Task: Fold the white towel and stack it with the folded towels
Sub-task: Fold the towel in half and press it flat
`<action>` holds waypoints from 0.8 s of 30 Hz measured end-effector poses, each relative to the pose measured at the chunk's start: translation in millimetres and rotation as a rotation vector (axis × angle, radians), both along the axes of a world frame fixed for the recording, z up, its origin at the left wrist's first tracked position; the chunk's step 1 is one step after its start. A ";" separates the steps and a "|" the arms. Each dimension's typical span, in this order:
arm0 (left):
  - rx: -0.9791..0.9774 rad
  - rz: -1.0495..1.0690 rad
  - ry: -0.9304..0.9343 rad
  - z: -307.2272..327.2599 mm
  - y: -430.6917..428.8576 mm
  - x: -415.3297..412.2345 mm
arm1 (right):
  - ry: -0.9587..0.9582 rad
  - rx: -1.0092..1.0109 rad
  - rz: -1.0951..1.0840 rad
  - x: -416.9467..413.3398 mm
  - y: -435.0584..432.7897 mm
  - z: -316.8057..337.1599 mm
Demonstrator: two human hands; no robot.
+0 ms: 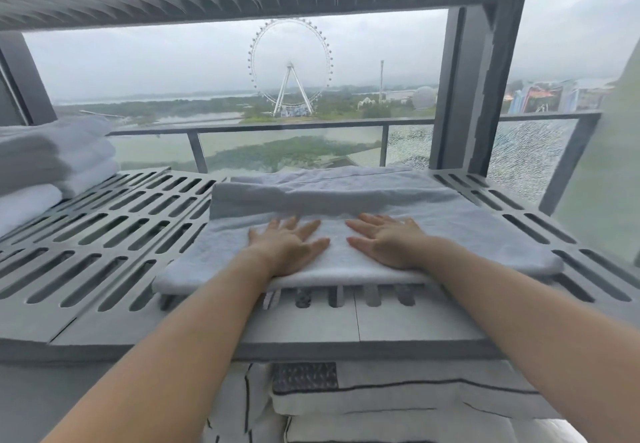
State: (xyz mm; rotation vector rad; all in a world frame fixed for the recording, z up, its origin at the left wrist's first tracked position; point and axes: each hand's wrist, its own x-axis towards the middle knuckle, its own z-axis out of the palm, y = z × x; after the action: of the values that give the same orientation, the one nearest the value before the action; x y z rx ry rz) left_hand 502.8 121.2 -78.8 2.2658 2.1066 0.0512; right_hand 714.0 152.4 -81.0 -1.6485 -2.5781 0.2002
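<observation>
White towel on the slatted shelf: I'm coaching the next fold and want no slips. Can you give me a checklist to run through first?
1. Both palms flat on the white terry towel: left hand and right hand press it, ok.
2. Towel already folded lengthwise: ok.
3. Near edge on the grey slatted metal shelf: it reaches the slats' front ends, ok.
4. Surface smooth: far layer looks rumpled, not ok.
5. Stack of folded white towels at far left, reachable: ok.
6. Stack steady: partly out of frame, cannot tell.
</observation>
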 end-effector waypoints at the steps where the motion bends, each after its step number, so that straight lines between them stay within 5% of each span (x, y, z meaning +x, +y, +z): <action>1: 0.001 0.003 -0.003 0.5 4.9 -0.3 | 0.004 -0.004 -0.006 -1.2 5.0 1.0; 24: -0.021 -0.047 -0.059 0.1 -61.4 -6.3 | 0.070 -0.029 0.086 25.4 -68.2 2.2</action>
State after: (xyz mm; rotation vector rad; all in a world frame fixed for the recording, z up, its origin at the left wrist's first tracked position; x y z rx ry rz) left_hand 496.5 59.8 -78.7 2.2715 2.0148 0.0925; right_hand 739.5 84.2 -78.8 -1.5121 -2.6076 0.2960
